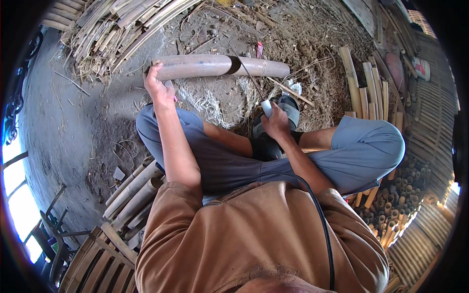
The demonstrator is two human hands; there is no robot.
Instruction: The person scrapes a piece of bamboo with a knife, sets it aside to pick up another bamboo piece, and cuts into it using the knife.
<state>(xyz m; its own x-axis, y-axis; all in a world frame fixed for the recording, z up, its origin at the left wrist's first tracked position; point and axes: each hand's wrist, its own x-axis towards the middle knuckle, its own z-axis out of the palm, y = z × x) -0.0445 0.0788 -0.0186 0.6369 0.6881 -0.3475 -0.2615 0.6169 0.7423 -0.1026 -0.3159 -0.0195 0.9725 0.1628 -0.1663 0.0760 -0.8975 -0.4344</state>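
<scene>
Brown shirt [254, 234] low at six o'clock, left hand [157, 88] grips the uncut bamboo pole's [220, 66] end at eleven, right hand [276, 122] clutches a white-handled tool [267, 108], work apparently barely begun.

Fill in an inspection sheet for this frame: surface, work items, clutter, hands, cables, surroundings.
Surface: bare dirt ground strewn with dry fibres and shavings.
Work items: thick bamboo pole lying across the ground; power tool with white handle, at the person's crossed legs.
Clutter: split bamboo strips piled top left; short bamboo pieces by the left knee; cut slats to the right.
Hands: left hand grips the pole's end; right hand holds the tool.
Cables: black cable runs over the brown shirt.
Surroundings: woven bamboo panels and stacked tube ends at right.
</scene>
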